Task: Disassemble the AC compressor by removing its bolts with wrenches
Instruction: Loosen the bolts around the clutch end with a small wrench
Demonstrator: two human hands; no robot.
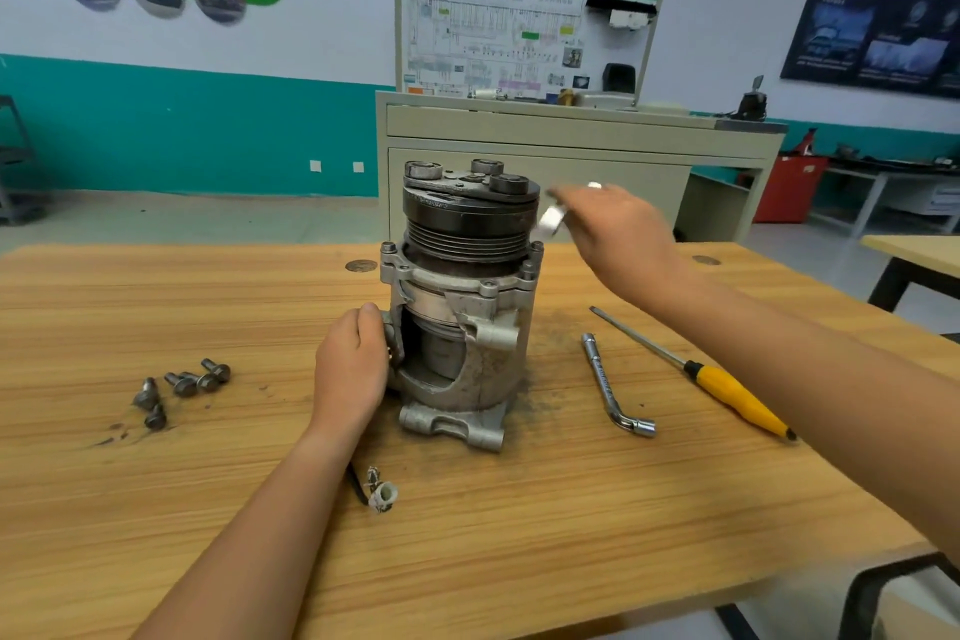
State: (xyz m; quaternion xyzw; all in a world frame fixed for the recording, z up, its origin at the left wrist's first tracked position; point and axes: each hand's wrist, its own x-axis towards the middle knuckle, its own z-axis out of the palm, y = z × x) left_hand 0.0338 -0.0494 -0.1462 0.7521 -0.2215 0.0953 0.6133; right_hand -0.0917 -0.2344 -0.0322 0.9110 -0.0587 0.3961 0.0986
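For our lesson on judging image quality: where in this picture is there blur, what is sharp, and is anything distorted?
Head view: the right hand and the shiny tool it holds are smeared by motion; the left hand, compressor and loose bolts are sharp; the table edges look bowed, likely a wide-angle effect.

Behind the wooden bench (156,307) stands a beige cabinet (571,140) carrying a wiring-diagram board (493,31); left of it, a teal-and-white wall (208,120); right, a red bin (789,187).
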